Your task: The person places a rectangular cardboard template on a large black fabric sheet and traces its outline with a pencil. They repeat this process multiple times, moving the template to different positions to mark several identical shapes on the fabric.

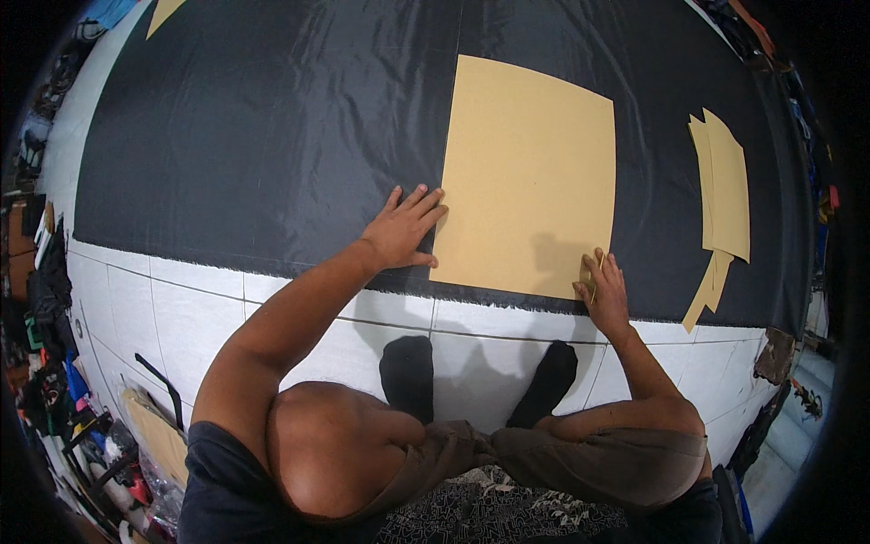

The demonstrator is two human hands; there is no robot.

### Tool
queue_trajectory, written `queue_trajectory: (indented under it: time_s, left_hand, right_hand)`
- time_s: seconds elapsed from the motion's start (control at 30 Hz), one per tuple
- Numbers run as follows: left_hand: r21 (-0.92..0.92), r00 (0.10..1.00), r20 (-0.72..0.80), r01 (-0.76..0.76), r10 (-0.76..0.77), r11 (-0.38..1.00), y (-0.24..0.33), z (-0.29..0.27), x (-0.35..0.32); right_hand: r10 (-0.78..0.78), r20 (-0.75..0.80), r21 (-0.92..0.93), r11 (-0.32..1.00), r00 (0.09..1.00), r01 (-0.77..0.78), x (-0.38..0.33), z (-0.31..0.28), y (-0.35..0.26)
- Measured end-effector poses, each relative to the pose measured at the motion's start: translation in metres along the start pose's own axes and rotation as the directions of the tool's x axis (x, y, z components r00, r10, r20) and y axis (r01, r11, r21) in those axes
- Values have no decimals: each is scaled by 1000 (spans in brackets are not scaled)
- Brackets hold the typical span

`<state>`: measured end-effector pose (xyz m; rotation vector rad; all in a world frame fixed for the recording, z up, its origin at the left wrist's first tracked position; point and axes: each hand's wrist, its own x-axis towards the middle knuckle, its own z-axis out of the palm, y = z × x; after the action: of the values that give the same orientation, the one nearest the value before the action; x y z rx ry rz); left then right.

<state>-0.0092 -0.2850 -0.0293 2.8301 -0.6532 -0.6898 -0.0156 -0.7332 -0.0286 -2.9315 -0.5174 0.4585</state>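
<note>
A large tan card sheet [533,172], four-sided with a slanted top edge, lies flat on black fabric [272,136] spread over the floor. My left hand [405,227] lies with fingers spread at the sheet's left edge, its fingertips touching that edge and its palm on the fabric. At the lower right corner is my right hand [607,288], fingers bent and brought together. Something thin and yellowish shows between those fingers, too small to name. It sits close to the sheet's right edge.
Narrower tan card pieces [725,190] lie overlapped on the fabric at the right. Another tan piece [163,14] shows at the far left. White floor tiles [199,290] run along the fabric's frayed near edge. Assorted clutter [100,453] is piled at the left.
</note>
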Motion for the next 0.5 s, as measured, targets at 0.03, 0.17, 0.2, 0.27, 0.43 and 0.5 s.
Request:
queue_trajectory:
  time_s: [0.03,0.17,0.2,0.27,0.43,0.5]
  left_hand:
    - [3,1000,5,2,-2,1000,0,0,0]
    - [7,1000,14,3,-3,1000,0,0,1]
    - [9,1000,15,5,-5,1000,0,0,1]
    - [13,1000,15,6,-6,1000,1,-1,2]
    - [-1,1000,24,-8,8,1000,-1,-4,2]
    - [-3,1000,29,-8,8,1000,-2,-4,1]
  right_hand:
    - [-1,1,-3,1000,1000,1,0,0,-1]
    - [-3,-2,-1,1000,1000,3,0,0,-2]
    - [-4,-4,3,1000,1000,4,0,0,-2]
    - [-9,-10,9,1000,1000,9,0,2,0]
    - [-5,7,12,1000,1000,5,0,3,3]
    - [3,22,6,1000,1000,-3,0,2,1]
